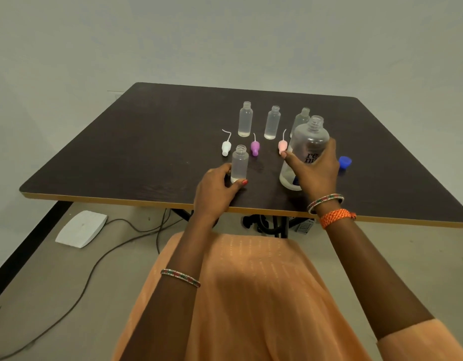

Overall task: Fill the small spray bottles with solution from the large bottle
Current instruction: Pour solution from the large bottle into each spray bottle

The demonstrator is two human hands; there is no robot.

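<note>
The fingers of the right hand [315, 169] are curled round the large bottle [304, 155], which is gripped at mid-body and held uncapped, tilted slightly to the right, its base on or just above the dark table [147, 142]; contact cannot be told. The near small bottle [239, 164] is held upright at its lower part between thumb and fingers of the left hand [218, 190], near the table's front edge. A little clear liquid is seen at the bottom of this bottle. Behind, three more open small bottles [245, 119] are stood in a row, the rightmost partly hidden by the large bottle. Between the rows, a white spray top [226, 147], a purple spray top [255, 147] and a pink spray top [282, 146] are laid flat. A blue cap [345, 162] is seen just right of the right hand.
</note>
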